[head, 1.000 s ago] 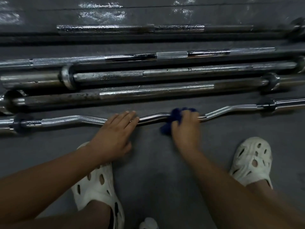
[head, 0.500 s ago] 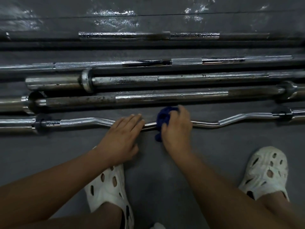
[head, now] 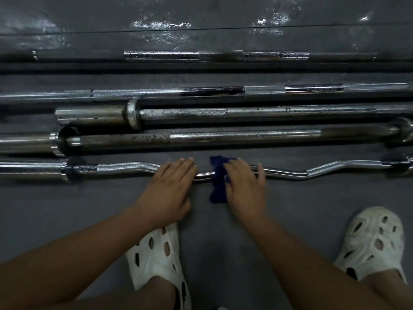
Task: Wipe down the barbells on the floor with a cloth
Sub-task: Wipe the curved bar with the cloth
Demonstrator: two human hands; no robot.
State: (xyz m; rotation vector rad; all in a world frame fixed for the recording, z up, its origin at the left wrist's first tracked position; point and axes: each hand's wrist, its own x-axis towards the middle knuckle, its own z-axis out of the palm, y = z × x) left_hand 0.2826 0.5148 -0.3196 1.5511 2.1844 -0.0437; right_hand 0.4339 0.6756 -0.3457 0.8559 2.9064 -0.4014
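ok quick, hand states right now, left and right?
Left hand: open, fingers straight, resting on the curved bar.
Right hand: closed on the blue cloth, pressing it on the same bar.

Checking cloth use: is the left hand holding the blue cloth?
No, the right hand presses the blue cloth on the curl bar; the left hand rests bare.

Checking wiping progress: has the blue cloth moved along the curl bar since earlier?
Yes: blue cloth slid left along the curl bar, away from its right bend, toward the left hand.
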